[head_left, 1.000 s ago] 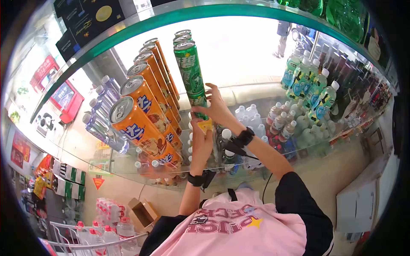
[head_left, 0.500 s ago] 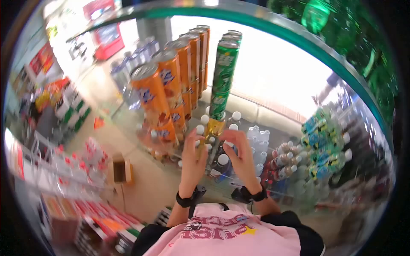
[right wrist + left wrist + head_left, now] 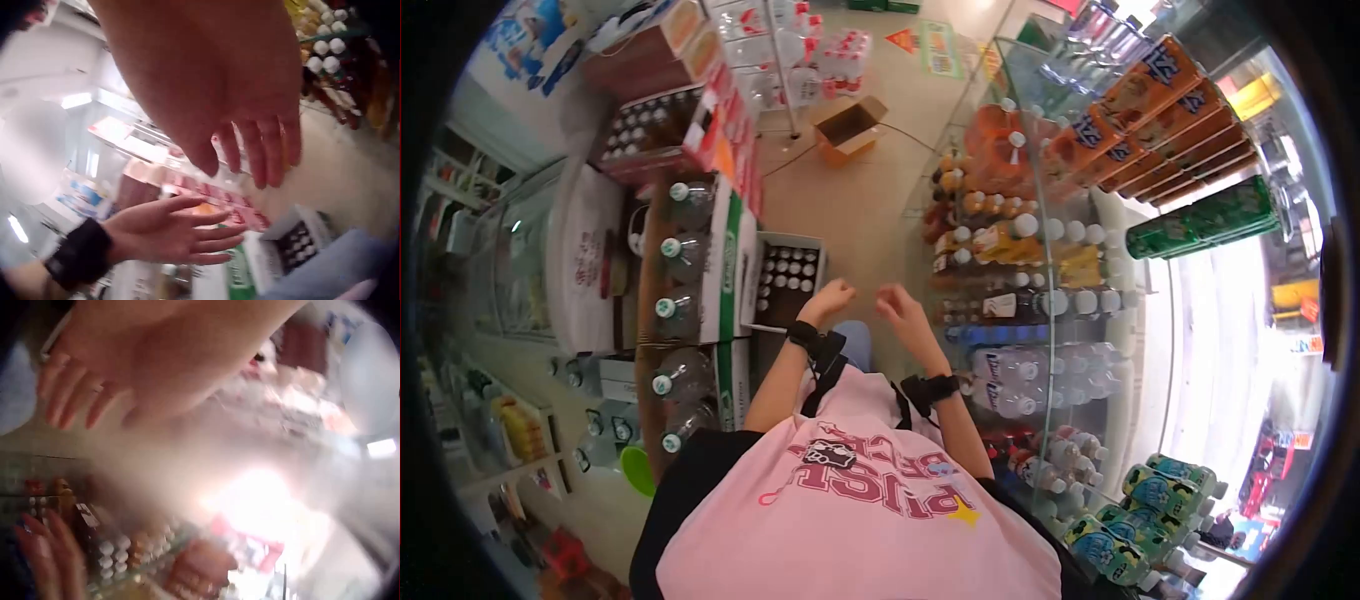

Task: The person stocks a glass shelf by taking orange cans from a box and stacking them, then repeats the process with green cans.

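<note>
Both hands hang in front of the body above the floor, apart and holding nothing. In the head view the left hand (image 3: 831,301) is near an open carton (image 3: 814,243) of dark bottles with white caps. To its right, the right hand (image 3: 903,308) is beside the glass shelf of bottles. The right wrist view shows the left hand (image 3: 172,231) with fingers spread, and the right hand's fingers (image 3: 270,150) hanging loosely. The left wrist view is blurred; the left hand's fingers (image 3: 75,394) are relaxed. Green cans (image 3: 1205,220) lie beyond reach, beside orange cans (image 3: 1165,95).
On the right stands the glass shelf with rows of bottles, clear bottles (image 3: 1010,382) among them. Stacked cartons with large bottles (image 3: 683,305) are on the left. An empty cardboard box (image 3: 848,132) stands on the floor ahead, with a cable beside it.
The hands have left the green cans and yellow-labelled item at the shelf. The view and body have turned left, toward the aisle and cartons.
</note>
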The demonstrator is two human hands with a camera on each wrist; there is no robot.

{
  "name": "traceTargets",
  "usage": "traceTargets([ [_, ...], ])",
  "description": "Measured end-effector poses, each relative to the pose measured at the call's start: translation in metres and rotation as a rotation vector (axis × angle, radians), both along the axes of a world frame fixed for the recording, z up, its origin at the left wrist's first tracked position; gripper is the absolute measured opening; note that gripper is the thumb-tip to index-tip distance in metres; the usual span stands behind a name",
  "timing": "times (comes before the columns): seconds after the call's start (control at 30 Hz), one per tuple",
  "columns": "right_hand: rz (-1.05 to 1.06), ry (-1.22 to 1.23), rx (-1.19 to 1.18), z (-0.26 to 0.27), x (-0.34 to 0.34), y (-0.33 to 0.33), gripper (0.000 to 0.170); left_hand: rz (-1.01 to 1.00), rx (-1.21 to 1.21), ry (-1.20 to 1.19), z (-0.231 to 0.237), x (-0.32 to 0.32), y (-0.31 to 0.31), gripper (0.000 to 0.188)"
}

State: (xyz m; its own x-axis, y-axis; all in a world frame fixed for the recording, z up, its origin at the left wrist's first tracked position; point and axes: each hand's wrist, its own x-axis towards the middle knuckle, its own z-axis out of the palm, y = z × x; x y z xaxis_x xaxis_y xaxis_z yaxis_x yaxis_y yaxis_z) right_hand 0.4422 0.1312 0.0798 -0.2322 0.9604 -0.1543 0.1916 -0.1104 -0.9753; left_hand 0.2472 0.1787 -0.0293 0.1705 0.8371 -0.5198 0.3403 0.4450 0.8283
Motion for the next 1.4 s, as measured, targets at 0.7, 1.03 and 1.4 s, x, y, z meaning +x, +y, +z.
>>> traceTargets([
  [0.7, 0.099, -0.442, -0.609, -0.307, -0.025, 0.005, 0.028, 1.229, -0.693, -0.876, -0.163, -0.269, -0.2, 0.021],
  [1.03, 0.54, -0.642, -0.174, -0.429, -0.222, 0.105, 0.016, 0.418, -0.224, 0.236, -0.315, -0.204, -0.046, 0.022],
  [1.4, 0.656, -0.926, 0.408, -0.658, -0.371, 0.134, 0.028, 0.72, -0.805, 0.75, -0.727, -0.214, -0.056, 0.11],
])
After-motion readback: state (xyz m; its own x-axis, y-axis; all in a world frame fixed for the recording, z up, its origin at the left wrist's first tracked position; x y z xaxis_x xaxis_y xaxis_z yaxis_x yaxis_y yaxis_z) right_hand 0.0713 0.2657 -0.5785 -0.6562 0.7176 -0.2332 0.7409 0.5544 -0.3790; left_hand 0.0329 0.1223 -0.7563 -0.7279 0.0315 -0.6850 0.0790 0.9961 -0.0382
